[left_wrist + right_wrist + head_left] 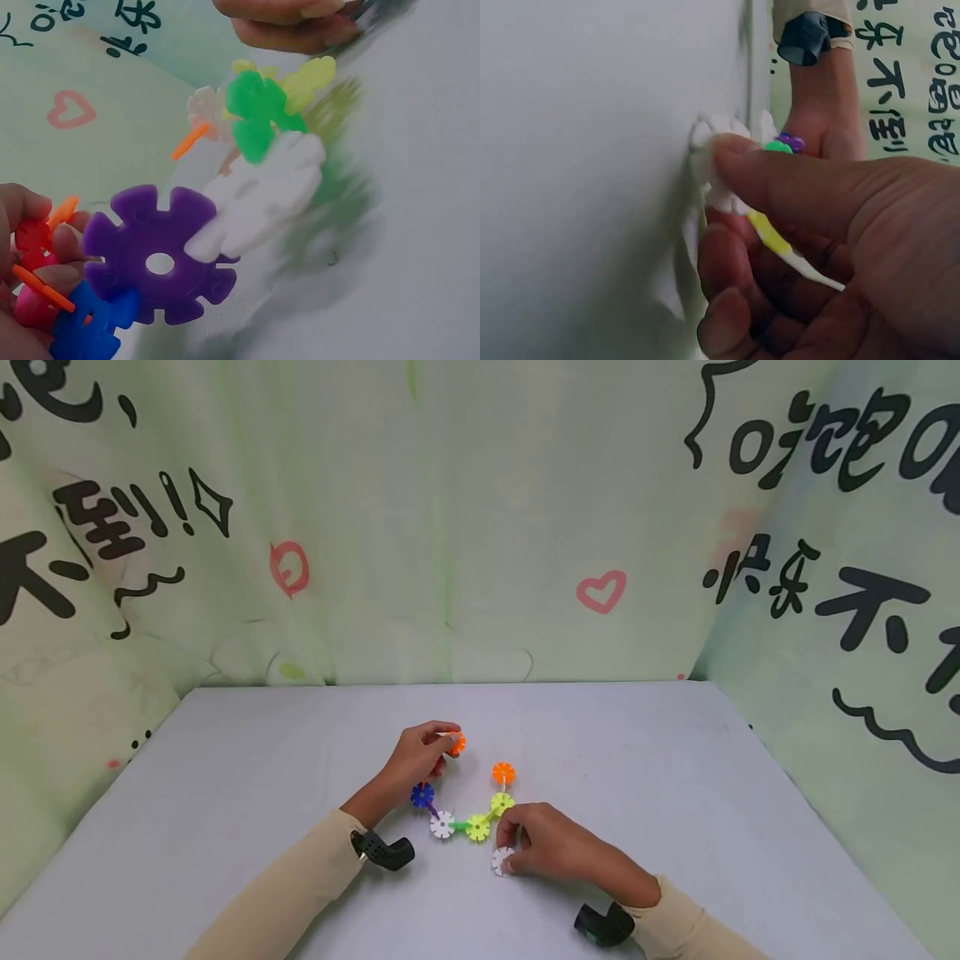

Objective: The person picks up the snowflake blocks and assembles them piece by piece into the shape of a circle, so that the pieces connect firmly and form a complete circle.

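Observation:
A curved chain of slotted plastic snowflake discs spans the space between the hands. My left hand [408, 762] grips its left end, where a red disc [34, 244] and an orange disc [459, 743] show at the fingers. Further along come a blue disc [422, 795], a purple disc [127, 244], a white disc [442, 825], a green disc [255, 112], yellow discs [477, 828] and another orange disc [504, 772] at the far right. Between thumb and fingers, my right hand [558, 845] pinches a separate white disc [703, 161], near the chain's yellow part.
A white-covered table [637, 752] lies under both hands. Pale green curtains [480, 527] with black writing and pink hearts hang behind it and at both sides. Each wrist bears a black camera [386, 852].

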`<state>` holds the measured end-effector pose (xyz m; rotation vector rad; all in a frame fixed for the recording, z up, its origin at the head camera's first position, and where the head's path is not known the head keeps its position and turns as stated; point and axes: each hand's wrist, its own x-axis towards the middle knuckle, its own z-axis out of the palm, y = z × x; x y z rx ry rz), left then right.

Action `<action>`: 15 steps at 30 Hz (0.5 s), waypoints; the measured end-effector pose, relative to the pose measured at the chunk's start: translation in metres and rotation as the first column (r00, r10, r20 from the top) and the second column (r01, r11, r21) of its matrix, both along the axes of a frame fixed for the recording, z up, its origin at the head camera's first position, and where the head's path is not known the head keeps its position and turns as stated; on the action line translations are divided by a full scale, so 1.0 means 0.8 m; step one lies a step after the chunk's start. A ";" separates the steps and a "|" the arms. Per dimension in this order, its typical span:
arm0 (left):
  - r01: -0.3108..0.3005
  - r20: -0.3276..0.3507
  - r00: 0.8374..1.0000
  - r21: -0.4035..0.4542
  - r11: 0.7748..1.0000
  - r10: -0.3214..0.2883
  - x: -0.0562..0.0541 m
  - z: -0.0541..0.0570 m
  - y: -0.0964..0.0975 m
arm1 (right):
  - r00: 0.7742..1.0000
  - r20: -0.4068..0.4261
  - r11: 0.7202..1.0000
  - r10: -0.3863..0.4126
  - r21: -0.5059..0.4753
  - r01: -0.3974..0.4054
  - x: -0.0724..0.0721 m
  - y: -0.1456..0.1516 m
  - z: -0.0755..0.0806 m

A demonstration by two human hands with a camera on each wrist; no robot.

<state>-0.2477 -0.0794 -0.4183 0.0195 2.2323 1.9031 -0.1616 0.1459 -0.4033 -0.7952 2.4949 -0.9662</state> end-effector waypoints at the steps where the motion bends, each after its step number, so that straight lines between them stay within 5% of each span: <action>1: 0.001 0.000 1.000 0.005 1.000 -0.001 0.000 0.001 0.000 | 1.000 0.011 1.000 0.005 -0.011 -0.005 -0.002 0.000 0.001; 7: 0.018 0.000 1.000 0.004 1.000 -0.018 -0.001 0.003 -0.001 | 1.000 -0.004 0.995 0.005 -0.097 -0.005 -0.019 0.010 0.010; 15: 0.028 -0.002 1.000 0.010 1.000 -0.028 -0.001 0.001 -0.006 | 0.990 -0.077 0.975 -0.116 -0.200 0.099 -0.048 0.008 0.023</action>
